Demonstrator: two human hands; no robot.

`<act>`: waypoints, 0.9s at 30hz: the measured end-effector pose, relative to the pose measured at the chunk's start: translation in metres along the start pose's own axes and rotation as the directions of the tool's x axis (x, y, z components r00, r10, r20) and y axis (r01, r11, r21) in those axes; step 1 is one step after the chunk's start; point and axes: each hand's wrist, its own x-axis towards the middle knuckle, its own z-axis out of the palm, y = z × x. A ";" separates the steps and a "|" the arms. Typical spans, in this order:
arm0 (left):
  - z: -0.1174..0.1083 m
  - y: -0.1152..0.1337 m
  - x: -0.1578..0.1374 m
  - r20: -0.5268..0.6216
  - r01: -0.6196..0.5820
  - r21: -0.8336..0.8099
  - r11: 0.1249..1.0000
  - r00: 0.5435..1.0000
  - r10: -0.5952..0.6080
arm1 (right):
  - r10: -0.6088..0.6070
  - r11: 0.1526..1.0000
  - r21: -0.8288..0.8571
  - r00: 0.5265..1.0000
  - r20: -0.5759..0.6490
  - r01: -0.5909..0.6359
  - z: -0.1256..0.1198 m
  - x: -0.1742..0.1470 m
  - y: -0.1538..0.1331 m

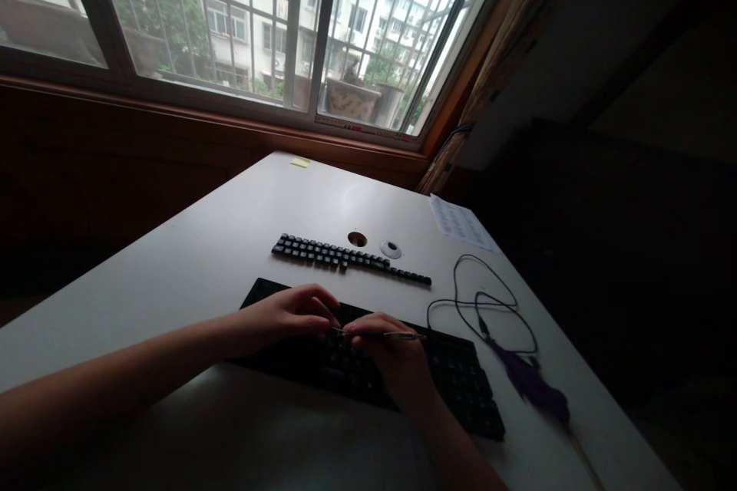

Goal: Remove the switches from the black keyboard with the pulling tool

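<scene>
Black, the keyboard (461,376) lies on the white table (196,253). Above it, the right hand (397,345) grips a slim tool (400,335), its tip near the left hand (296,311), whose fingers bend; I cannot tell whether they hold anything. Loose keys (328,252) lie in rows just beyond the keyboard.

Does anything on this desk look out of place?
Yes. Loose black keycaps sit in rows on the desk beyond the keyboard, instead of on it. Also, a white ring lies beside an open hole, perhaps its cover.
</scene>
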 end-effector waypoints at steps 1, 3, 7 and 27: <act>-0.001 -0.001 0.000 0.006 0.005 -0.008 1.000 1.000 -0.005 | -0.004 1.000 0.011 1.000 -0.001 0.004 0.001 0.000 -0.001; -0.002 -0.003 0.001 0.024 0.013 -0.012 1.000 1.000 -0.013 | -0.006 1.000 0.031 1.000 -0.002 0.006 0.002 0.000 -0.002; -0.003 -0.004 0.002 0.058 0.019 -0.011 1.000 0.998 -0.018 | -0.010 0.999 0.049 1.000 0.003 0.010 0.005 0.000 -0.003; -0.007 -0.008 0.000 0.102 -0.004 0.020 1.000 0.995 0.002 | 0.071 0.988 0.133 0.997 0.030 -0.075 0.010 -0.004 -0.006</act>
